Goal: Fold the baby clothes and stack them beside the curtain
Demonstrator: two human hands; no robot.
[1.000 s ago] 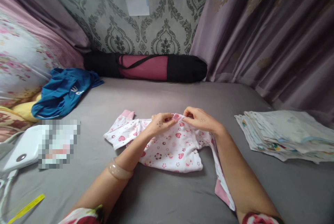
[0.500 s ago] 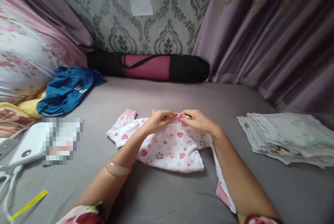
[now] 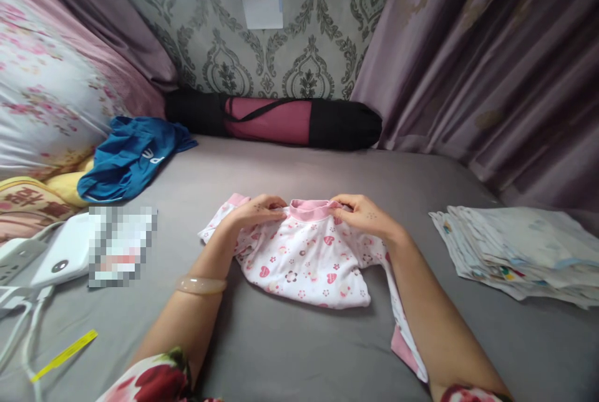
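Note:
A small white baby shirt (image 3: 306, 258) with pink hearts, flowers and a pink collar lies spread on the grey sheet, collar away from me. My left hand (image 3: 258, 210) pinches its cloth at the left shoulder, a little apart from the collar. At the collar's right end, my right hand (image 3: 364, 211) has its fingers closed on the cloth. The left sleeve points out to the far left with its pink cuff showing. Along my right forearm hangs the other sleeve, its pink cuff near the elbow. My fingertips are partly hidden by the cloth and hands.
A stack of folded white cloths (image 3: 519, 252) lies at the right. To the left are a blue garment (image 3: 126, 158), a white device (image 3: 70, 249), a power strip (image 3: 19, 258) with cables and a yellow strip (image 3: 65, 355). A long black-and-maroon bag (image 3: 271, 120) lies against the wall.
My left hand has moved left from the collar to the shoulder, so the pink collar now shows round and open. My right hand stays at the collar's right side. The view has shifted slightly.

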